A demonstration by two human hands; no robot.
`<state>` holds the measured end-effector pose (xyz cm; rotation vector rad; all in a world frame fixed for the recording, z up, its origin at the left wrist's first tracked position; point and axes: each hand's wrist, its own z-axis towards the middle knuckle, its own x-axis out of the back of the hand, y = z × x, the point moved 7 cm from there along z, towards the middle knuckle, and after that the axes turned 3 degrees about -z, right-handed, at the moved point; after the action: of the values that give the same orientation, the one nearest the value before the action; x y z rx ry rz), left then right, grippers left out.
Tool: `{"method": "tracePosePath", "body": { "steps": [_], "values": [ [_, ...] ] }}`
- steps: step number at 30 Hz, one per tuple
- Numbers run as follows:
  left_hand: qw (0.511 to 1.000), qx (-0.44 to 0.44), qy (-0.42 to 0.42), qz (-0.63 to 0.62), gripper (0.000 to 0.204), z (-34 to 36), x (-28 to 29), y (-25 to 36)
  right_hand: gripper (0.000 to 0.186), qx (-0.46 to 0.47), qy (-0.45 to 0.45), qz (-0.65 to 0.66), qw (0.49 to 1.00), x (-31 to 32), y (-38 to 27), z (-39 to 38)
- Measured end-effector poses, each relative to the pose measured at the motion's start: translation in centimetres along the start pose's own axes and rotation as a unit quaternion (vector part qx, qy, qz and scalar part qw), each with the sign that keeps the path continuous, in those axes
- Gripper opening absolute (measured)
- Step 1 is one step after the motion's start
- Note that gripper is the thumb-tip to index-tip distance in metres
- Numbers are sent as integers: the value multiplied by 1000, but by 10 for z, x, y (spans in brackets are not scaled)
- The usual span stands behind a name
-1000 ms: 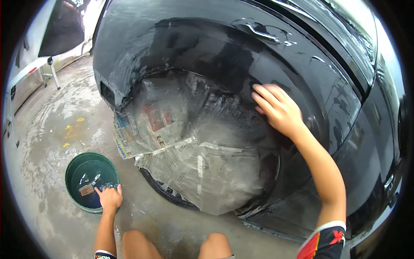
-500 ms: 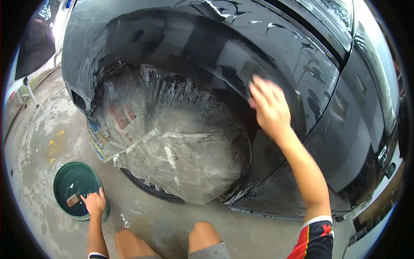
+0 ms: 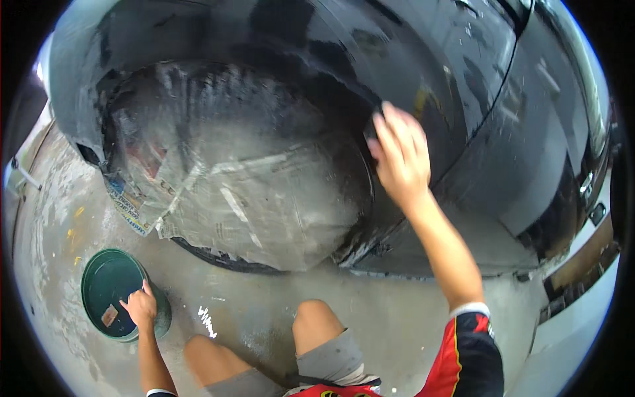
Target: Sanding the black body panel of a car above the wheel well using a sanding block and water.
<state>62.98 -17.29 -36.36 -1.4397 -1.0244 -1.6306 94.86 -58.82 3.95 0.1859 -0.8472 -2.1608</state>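
A dark car's fender (image 3: 423, 73) arches over a wheel opening covered with taped newspaper (image 3: 264, 198). My right hand (image 3: 400, 155) is against the fender just right of the covered opening, its fingers closed over a small dark flat piece (image 3: 372, 129) that is mostly hidden. To the lower left, a green bucket (image 3: 84, 291) stands on the floor with dark water inside. At the bucket's right rim is my left hand (image 3: 141, 306), thumb and forefinger apart, holding nothing visible. A small brownish rectangular block (image 3: 110, 315) shows in the bucket, near that hand.
The car door (image 3: 522, 178) continues to the right of the fender. Below the newspaper shows the tire's dark edge (image 3: 218, 259). The concrete floor (image 3: 264, 298) is wet, with yellow marks at the left. My bent knees are close to the car.
The view has shifted, bringing the car higher in the picture. My right hand has slid down along the fender edge, toward the wheel opening. My left hand stays by the bucket.
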Motion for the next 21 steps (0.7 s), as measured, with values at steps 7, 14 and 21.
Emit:
{"method": "tracePosePath", "body": {
  "steps": [7,14,21],
  "values": [
    [995,42,-83,-37,89,-1,-9,0,38,-113,105,-71,985,-12,-7,3],
    [991,35,-100,-80,90,6,-20,-17,36,-170,87,-49,980,5,-13,-32],
    [984,38,-110,-133,100,9,-30,-30,44,-247,78,-41,965,13,-32,-90]
  ]
}}
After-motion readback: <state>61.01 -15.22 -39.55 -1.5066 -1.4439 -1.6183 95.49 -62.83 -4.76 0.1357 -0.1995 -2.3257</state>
